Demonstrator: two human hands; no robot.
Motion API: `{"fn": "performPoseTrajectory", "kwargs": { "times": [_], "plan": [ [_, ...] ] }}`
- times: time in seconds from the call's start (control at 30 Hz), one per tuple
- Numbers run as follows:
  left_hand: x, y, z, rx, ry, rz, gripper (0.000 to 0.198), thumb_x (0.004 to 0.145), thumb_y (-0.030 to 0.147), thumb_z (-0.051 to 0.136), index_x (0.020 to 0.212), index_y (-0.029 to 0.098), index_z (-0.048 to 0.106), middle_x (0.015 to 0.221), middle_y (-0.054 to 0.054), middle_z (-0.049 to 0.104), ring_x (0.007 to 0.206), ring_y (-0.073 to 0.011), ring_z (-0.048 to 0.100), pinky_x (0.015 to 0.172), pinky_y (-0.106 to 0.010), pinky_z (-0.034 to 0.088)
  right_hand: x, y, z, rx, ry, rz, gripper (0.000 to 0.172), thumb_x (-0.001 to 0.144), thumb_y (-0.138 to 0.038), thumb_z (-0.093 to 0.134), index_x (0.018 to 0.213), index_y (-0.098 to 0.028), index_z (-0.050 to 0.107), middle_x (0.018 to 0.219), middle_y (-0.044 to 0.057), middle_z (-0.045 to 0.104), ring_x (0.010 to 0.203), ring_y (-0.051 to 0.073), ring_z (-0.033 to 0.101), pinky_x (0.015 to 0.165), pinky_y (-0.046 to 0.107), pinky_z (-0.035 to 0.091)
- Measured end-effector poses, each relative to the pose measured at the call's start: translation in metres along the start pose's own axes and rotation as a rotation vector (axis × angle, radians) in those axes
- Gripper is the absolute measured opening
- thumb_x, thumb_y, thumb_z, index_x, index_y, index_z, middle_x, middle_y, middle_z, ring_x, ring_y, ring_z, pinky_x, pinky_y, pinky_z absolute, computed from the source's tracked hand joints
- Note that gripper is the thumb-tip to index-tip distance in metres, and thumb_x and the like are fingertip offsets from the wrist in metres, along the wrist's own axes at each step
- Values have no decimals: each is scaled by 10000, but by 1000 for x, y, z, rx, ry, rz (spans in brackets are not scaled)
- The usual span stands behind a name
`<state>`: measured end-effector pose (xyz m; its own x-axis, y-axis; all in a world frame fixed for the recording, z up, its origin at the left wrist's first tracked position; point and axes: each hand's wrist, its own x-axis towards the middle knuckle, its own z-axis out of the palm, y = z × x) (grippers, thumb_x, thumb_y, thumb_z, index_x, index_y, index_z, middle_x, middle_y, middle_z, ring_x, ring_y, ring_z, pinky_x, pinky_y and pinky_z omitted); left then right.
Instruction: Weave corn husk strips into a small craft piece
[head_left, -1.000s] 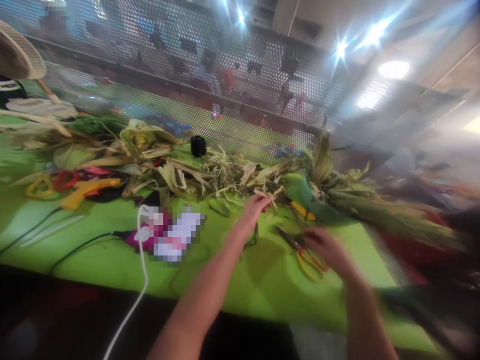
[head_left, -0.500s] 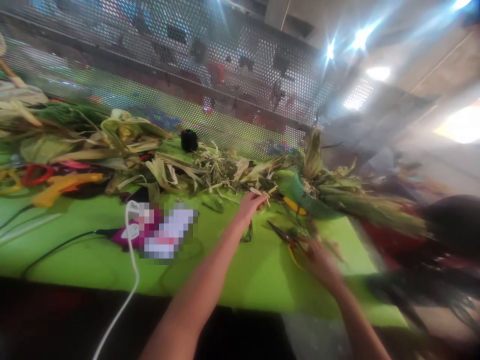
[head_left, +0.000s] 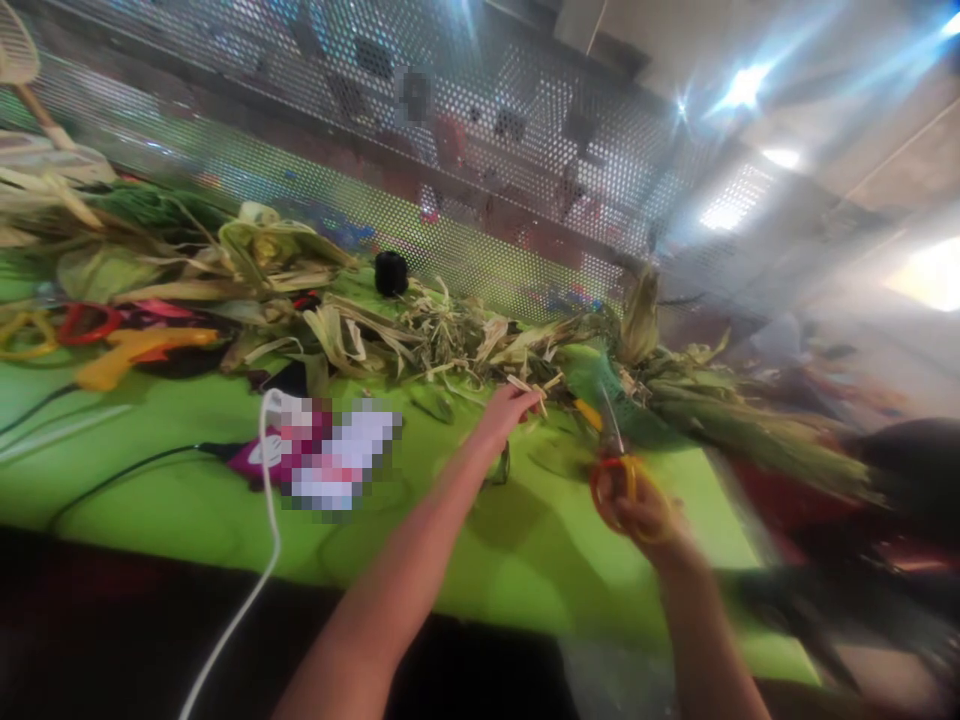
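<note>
left hand [head_left: 504, 412]: stretched out across the table to the near edge of the husk pile.
left fingers: drawn close together, with the tips at a few pale husk strips [head_left: 529, 386]. they touch the strips, but the blur keeps me from telling whether i have them pinched.
right hand [head_left: 651, 518]: raised off the table, to the right of my left hand and nearer to me.
right fingers: curled closed through the handle loops of the scissors [head_left: 616, 470], which i hold up.
scissors: orange and yellow handles sit in my right hand, and the blades point up and away from me toward the green mesh, clear of the table top. i cannot tell how far apart the blades stand.
husk pile [head_left: 405, 335]: dried corn husks heaped along the far side of the table, from the left edge to the middle.
green mesh [head_left: 592, 380]: just right of my left fingertips, against the husks.
corn stalks [head_left: 735, 425]: lying right of the mesh and running off to the right.
table [head_left: 525, 570]: bright green top, bare under my forearms.
black cylinder [head_left: 391, 272]: small and upright, behind the husk pile near the panel.
perforated panel [head_left: 487, 160]: metal, standing along the table's far edge.
white cable [head_left: 264, 545]: runs from the near edge up to a pink thing [head_left: 244, 462], well apart from my hands.
yellow tool [head_left: 127, 350]: far left, blurred.
</note>
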<state>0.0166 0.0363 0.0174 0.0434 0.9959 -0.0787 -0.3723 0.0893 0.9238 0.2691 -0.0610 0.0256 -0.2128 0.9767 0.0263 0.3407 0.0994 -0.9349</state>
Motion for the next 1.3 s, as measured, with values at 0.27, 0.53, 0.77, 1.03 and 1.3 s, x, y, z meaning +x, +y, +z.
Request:
{"fn": "performPoseTrajectory", "kwargs": {
  "times": [0.27, 0.53, 0.77, 1.03, 1.3],
  "plan": [
    [1, 7, -5, -45, 43, -3, 226, 647, 362, 724, 731, 160, 670, 687, -21, 632, 629, -111, 531, 583, -234, 372, 61, -35, 18, -60, 76, -50, 566, 752, -478, 692, 1248, -305, 479, 1000, 25, 587, 828, 167, 576, 750, 297, 508],
    [-10, 17, 0, -9, 11, 47, 234, 688, 376, 694, 760, 155, 665, 701, -18, 634, 657, -123, 547, 590, -235, 382, 53, -8, 10, -211, -98, -79, 604, 816, -522, 592, 1341, -298, 397, 1344, 76, 475, 1145, 224, 527, 950, 347, 465],
    [-7, 12, -1, 118, -34, 96, 229, 695, 377, 685, 739, 154, 663, 630, -9, 609, 588, -122, 520, 556, -242, 366, 55, -11, 7, -328, -108, -69, 595, 803, -512, 601, 1295, -198, 485, 1277, 108, 568, 1139, 288, 533, 921, 380, 460],
    [-8, 9, 0, 196, -109, 76, 249, 707, 396, 682, 751, 153, 643, 630, -9, 606, 584, -117, 526, 552, -234, 372, 54, -16, 11, -278, -144, -78, 558, 805, -486, 613, 1281, -205, 536, 1221, 95, 610, 1128, 288, 538, 915, 370, 455],
    [-8, 6, 0, 246, -130, 66, 268, 712, 402, 682, 793, 147, 662, 656, -29, 628, 591, -117, 541, 539, -227, 369, 54, -20, 12, -252, -162, -72, 510, 811, -482, 602, 1251, -223, 586, 1092, 73, 648, 1032, 266, 570, 833, 336, 471]
  ]
}}
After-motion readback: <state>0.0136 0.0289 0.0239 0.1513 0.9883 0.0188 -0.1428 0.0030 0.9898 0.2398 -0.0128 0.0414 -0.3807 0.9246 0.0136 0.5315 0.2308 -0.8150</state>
